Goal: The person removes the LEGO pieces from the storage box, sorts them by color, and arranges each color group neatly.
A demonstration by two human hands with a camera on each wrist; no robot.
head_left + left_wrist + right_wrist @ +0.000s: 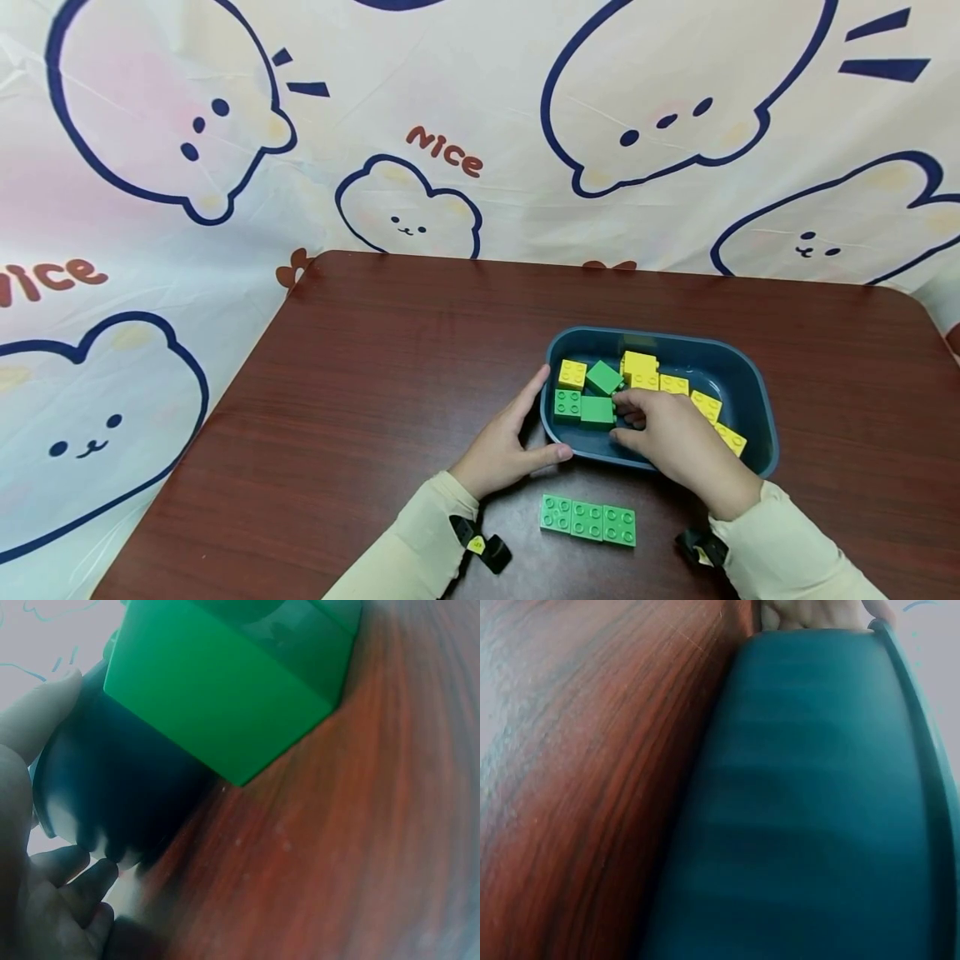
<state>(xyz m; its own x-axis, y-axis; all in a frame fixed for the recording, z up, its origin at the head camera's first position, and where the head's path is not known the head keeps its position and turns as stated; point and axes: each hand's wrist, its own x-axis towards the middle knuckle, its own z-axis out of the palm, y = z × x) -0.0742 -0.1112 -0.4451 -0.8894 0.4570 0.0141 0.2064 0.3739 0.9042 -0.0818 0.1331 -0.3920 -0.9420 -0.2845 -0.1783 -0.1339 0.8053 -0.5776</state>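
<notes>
A dark blue tray (753, 396) sits on the table with green and yellow toy building bricks inside. My left hand (504, 442) grips its left end, thumb at the front rim and fingers along the outer side; the left wrist view shows this hand (56, 900) against the tray wall (112, 772). Over the tray is my right hand (671, 433), its bent fingers and thumb at the right end of a green brick (597, 412) lying on its side. I cannot tell whether they pinch it. Another green brick (567, 405) and a tilted one (603, 377) lie beside it.
In front of the tray lies a row of three light green bricks (587, 519), end to end, between my wrists. Several yellow bricks (705, 406) spread across the tray's middle and right, one (572, 374) at back left. A patterned cloth (510, 208) hangs behind the brown table (375, 375).
</notes>
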